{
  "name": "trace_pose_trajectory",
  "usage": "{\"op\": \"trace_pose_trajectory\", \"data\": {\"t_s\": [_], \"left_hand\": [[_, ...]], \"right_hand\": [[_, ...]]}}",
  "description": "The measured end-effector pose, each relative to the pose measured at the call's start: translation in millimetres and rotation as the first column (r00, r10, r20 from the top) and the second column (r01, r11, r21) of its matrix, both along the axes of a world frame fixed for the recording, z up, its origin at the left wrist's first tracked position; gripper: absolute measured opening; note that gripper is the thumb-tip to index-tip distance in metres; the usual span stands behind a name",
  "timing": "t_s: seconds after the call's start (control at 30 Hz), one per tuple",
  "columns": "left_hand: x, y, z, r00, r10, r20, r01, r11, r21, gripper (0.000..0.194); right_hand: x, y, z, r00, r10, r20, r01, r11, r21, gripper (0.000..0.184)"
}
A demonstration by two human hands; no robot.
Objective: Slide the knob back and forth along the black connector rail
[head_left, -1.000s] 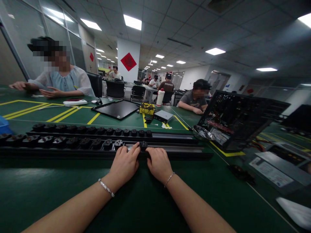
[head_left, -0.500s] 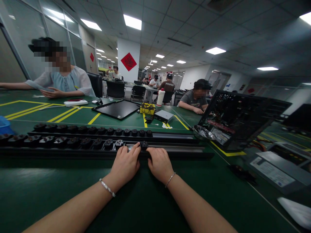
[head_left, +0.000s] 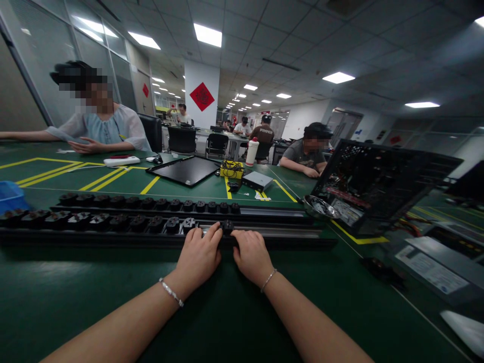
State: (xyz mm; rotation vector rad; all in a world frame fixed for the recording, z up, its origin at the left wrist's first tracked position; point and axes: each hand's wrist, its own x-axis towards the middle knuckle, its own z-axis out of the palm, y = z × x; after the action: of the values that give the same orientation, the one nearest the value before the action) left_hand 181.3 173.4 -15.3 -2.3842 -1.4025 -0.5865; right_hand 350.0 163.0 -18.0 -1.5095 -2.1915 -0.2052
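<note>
A blocky black module [head_left: 227,227] is flanked by left hand [head_left: 199,254] and right hand [head_left: 252,256].
Fingers are loosely curled; closure cannot be told. Between them, it is set on a metallic-channelled rail [head_left: 295,244], laid left to right.

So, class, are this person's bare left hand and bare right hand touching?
Apart. The head view plainly shows long black rail and green tabletop between the left hand and right hand.

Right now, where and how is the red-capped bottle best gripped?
Probably around the white body of the bottle, from the right: it stands upright and looks roughly cylindrical, while the yellow box and silver box sit nearer the camera.
</note>
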Motion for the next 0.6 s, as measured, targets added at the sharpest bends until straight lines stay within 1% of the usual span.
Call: {"op": "trace_pose_trajectory", "data": {"t_s": [0.17,0.47,0.6], "left_hand": [[0.4,-0.6,-0.1,1.0,0.016,-0.001,-0.016,1.0,0.0,0.043],[1.4,-1.4,3.1,1.0,0.029,0.002,-0.028,0.997,-0.072,0.042],[1.4,-1.2,2.5,0.999,0.034,-0.004,-0.034,0.998,-0.055,0.042]], "right_hand": [[-0.4,0.2,0.1,1.0,-0.007,0.015,0.007,1.0,-0.002,0.031],[-0.6,-1.0,1.8,1.0,-0.001,-0.003,0.001,1.0,-0.015,0.031],[-0.4,-0.7,2.0,1.0,0.001,-0.014,-0.001,1.0,-0.016,0.031]]}}
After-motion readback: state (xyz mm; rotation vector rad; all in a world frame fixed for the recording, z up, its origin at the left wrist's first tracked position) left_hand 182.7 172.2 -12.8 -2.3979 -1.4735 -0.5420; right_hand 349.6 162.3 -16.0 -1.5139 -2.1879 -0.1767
